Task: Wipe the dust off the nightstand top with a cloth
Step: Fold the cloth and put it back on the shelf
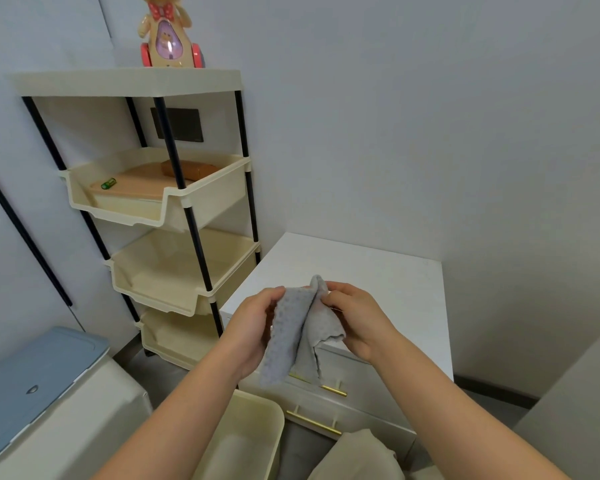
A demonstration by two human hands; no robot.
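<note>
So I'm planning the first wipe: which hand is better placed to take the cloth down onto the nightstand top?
Probably the right hand: it grips the grey cloth directly over the white nightstand top. The left hand holds the cloth's other side nearer the cream shelf rack, off the top's edge.

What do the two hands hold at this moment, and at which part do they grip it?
Both hands hold one grey dimpled cloth near its top: the left hand pinches its left edge, the right hand its right edge. The rest hangs down.

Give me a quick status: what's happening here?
Both hands, left hand and right hand, hold grey cloth above nightstand top. Wiping not started. Top bare.
</note>
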